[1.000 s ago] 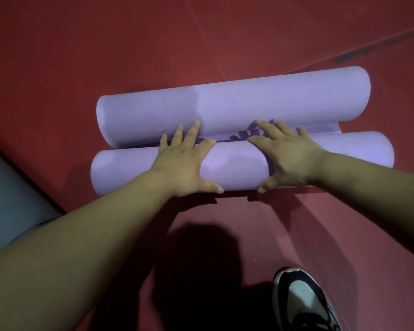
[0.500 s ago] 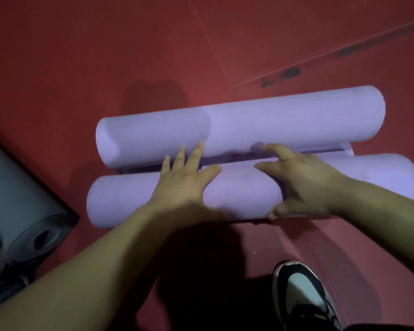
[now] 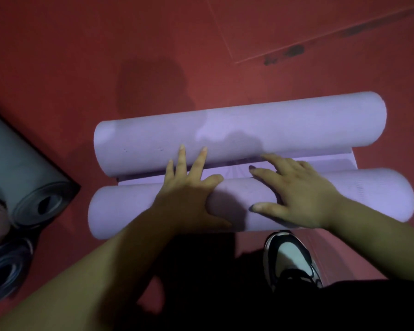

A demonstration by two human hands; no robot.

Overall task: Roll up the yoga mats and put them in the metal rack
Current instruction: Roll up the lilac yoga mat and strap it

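Evidently, the mat [image 3: 129,209], judged soft and springy, is pressed at mid-frame by the spread left hand [image 3: 187,194] and right hand [image 3: 301,194], and is best gripped mid-length lest it unroll.

- The left hand [image 3: 189,194] lies palm down on the near roll [image 3: 129,211]. Its fingers [image 3: 202,158] are straight and spread, and the tips reach the far roll [image 3: 273,125].
- Its thumb is splayed sideways, toward the other hand.
- The right hand [image 3: 301,194] lies palm down on the same roll, just beside the left. Its fingers are loosely bent and angled toward the left hand, thumb stretched apart.
- Both forearms are bare and extended, converging toward the hands.
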